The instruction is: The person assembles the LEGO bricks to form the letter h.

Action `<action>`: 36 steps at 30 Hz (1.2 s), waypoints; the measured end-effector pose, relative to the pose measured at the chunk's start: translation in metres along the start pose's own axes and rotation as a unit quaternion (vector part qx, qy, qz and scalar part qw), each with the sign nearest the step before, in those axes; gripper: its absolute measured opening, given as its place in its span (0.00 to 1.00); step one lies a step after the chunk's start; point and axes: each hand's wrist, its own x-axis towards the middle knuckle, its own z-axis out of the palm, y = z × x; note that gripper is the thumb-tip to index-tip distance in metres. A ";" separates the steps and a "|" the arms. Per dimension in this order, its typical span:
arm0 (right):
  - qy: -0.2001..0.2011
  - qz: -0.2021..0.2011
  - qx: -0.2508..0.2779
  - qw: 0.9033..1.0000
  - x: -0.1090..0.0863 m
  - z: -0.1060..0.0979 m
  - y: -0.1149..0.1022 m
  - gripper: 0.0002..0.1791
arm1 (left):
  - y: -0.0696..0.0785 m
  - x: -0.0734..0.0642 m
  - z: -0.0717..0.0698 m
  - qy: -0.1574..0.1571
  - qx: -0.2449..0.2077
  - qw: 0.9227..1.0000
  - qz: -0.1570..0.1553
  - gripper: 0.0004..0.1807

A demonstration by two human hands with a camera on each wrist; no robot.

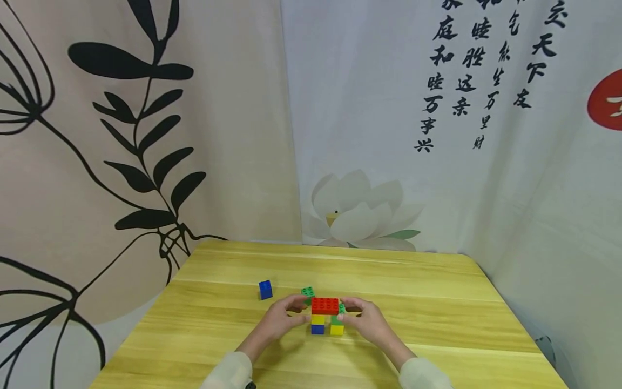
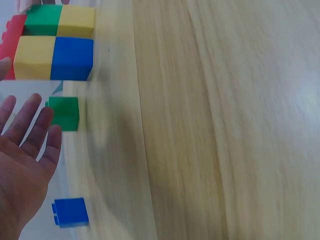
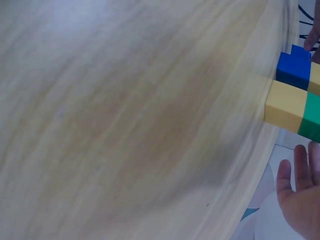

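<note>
A small toy-brick arch stands on the table. Its red brick (image 1: 325, 306) bridges two columns. The left column is a yellow brick (image 1: 318, 320) over a blue brick (image 1: 318, 329); the right one is a green brick (image 1: 335, 320) over another yellow brick (image 1: 337, 330). My left hand (image 1: 282, 317) is at the arch's left side, thumb tip close to the red and yellow bricks, fingers extended in the left wrist view. On the other side is my right hand (image 1: 365, 320), its thumb tip overlapping the green brick and its fingers fairly straight in the right wrist view.
Behind the arch, near the left fingertips, lies a loose green brick (image 1: 308, 292). Farther left sits a loose blue brick (image 1: 265, 290). The wooden table (image 1: 418, 281) ends at a printed curtain (image 1: 359, 135) at the back.
</note>
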 end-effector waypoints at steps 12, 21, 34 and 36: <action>0.017 0.004 0.020 1.000 0.000 0.002 0.002 0.22 | -0.013 -0.005 -0.027 0.096 -0.028 0.995 -0.022 0.26; 0.014 0.016 0.049 0.999 -0.001 0.005 0.000 0.22 | -0.024 -0.007 -0.059 0.185 -0.078 0.977 -0.065 0.25; 0.011 0.015 0.055 0.998 -0.003 0.002 0.001 0.23 | -0.047 0.003 -0.086 0.218 -0.056 0.969 -0.107 0.28; 0.010 0.011 0.058 0.998 -0.003 0.003 0.001 0.23 | -0.050 0.005 -0.086 0.212 -0.047 0.970 -0.106 0.29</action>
